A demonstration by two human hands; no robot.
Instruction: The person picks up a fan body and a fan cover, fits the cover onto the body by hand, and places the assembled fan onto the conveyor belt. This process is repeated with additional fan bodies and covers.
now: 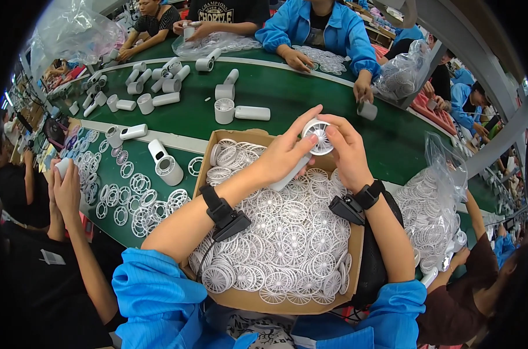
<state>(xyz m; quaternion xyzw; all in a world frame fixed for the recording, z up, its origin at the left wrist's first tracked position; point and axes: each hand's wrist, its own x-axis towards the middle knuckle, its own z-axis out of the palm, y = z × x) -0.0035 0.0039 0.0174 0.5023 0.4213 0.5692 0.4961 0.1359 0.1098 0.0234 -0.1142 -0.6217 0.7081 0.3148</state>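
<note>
Over a cardboard box point(356, 279) I hold a white handheld fan housing point(290, 174) in both hands. A round spoked grille point(317, 129) sits at the open end of its round head. My left hand point(284, 152) wraps the housing, with its thumb on the grille and its forefinger stretched past the head. My right hand point(348, 154) grips the head from the other side, its thumb at the grille's edge. Many loose white spoked grilles point(293, 238) fill the box below. Black straps with small modules circle both my wrists. Part of the handle is hidden behind my left hand.
A green conveyor belt point(310, 104) carries several fan housings point(224, 110). White rings point(140, 183) and two housings lie left of the box. A plastic bag of grilles point(433, 203) stands at right. Co-workers sit opposite and on both sides; one hand point(363, 90) holds a grey cylinder point(367, 110).
</note>
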